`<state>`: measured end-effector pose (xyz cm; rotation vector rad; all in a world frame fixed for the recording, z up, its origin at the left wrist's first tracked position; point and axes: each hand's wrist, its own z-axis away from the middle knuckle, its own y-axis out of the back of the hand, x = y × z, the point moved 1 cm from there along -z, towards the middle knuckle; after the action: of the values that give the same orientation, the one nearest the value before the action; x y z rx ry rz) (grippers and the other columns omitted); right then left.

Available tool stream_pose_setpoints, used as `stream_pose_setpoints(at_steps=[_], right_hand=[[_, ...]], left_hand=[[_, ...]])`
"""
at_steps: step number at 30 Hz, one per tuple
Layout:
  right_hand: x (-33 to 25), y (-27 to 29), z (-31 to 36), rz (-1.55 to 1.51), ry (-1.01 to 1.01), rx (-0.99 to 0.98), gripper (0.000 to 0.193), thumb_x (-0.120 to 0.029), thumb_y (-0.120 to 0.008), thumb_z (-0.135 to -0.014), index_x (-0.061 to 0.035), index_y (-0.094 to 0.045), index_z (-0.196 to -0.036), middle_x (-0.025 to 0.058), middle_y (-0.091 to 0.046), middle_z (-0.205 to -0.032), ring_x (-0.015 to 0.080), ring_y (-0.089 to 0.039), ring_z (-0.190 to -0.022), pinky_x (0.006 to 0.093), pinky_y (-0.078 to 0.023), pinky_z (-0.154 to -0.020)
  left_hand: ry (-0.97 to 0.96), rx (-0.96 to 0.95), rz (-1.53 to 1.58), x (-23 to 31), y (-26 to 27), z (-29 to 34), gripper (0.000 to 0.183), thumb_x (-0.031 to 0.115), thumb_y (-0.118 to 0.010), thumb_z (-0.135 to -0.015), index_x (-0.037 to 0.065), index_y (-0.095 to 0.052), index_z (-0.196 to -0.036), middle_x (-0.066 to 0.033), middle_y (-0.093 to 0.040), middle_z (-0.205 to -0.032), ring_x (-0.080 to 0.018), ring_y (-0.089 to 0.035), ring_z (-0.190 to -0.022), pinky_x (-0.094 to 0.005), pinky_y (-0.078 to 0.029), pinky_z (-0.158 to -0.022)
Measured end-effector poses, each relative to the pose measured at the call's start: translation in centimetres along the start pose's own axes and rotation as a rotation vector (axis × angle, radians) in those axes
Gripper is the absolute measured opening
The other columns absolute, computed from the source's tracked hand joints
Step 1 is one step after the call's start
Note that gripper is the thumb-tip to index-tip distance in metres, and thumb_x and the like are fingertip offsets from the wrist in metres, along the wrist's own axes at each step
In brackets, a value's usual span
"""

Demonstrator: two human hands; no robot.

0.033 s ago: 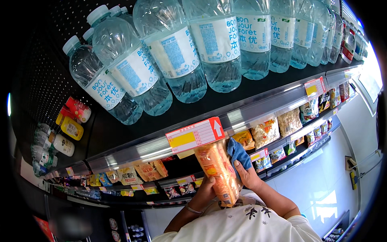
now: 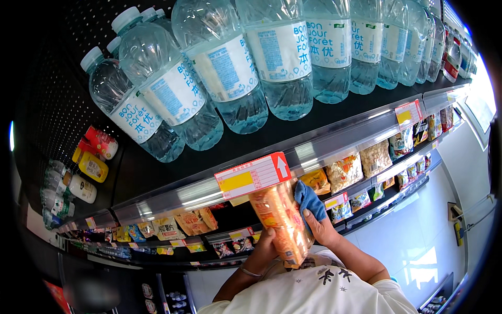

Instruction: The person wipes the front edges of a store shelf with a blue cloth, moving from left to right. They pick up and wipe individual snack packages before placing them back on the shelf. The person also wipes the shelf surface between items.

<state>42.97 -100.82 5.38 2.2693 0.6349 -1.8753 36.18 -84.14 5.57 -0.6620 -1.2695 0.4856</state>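
Observation:
A long orange snack package (image 2: 282, 227) in shiny clear wrap is upright in front of my chest, just below the upper shelf's edge. My left hand (image 2: 265, 245) is closed on its left side, near the lower end. My right hand (image 2: 321, 228) grips a folded blue cloth (image 2: 309, 200), thumb on top, against the package's right side. Its other fingers are mostly hidden behind the cloth and package. A red-and-white price tag (image 2: 253, 175) with a yellow patch overlaps the package's upper end.
Large water bottles (image 2: 282, 63) line the upper shelf (image 2: 261, 137). Below are bagged snacks (image 2: 345, 171) to the right and more packets (image 2: 194, 222) to the left. Yellow and red bottles (image 2: 94, 166) stand at the far left. A pale tiled floor (image 2: 413, 225) lies at lower right.
The snack package has turned slightly, its upper end shifting a little left. My left hand has moved slightly with it; my right hand and the cloth have barely moved.

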Motion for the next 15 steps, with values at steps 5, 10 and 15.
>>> stream_pose_setpoints(at_steps=[5,10,15], right_hand=[[0.8,0.0,1.8,-0.23,-0.36,-0.052,0.061,-0.034,-0.057,-0.101,0.0004,-0.036,-0.147,0.0063,-0.046,-0.144,0.0151,-0.041,-0.131,0.0307,-0.03,-0.113],[0.8,0.0,1.9,-0.219,-0.275,0.041,0.062,-0.032,-0.062,-0.098,0.0001,-0.037,-0.146,0.0069,-0.047,-0.143,0.0158,-0.042,-0.13,0.0309,-0.03,-0.112],[0.0,0.4,1.4,-0.04,-0.12,0.042,0.06,-0.031,-0.063,-0.097,0.0027,-0.042,-0.142,0.0097,-0.051,-0.139,0.0162,-0.044,-0.128,0.0304,-0.032,-0.109]], left_hand=[[-0.119,0.037,0.028,2.3,0.5,-0.1,0.079,0.067,-0.027,-0.097,0.01,-0.026,-0.152,-0.0136,-0.036,-0.153,-0.0316,-0.039,-0.138,-0.0473,-0.032,-0.115],[-0.209,0.075,-0.03,3.7,1.4,-1.7,0.068,0.054,-0.045,-0.099,0.005,-0.034,-0.146,-0.0134,-0.049,-0.141,-0.0269,-0.053,-0.126,-0.0432,-0.045,-0.106],[-0.353,-0.008,-0.082,4.1,1.5,-2.9,0.075,0.04,-0.076,-0.085,0.001,-0.041,-0.139,-0.0108,-0.056,-0.131,-0.0204,-0.058,-0.117,-0.0392,-0.05,-0.099]])
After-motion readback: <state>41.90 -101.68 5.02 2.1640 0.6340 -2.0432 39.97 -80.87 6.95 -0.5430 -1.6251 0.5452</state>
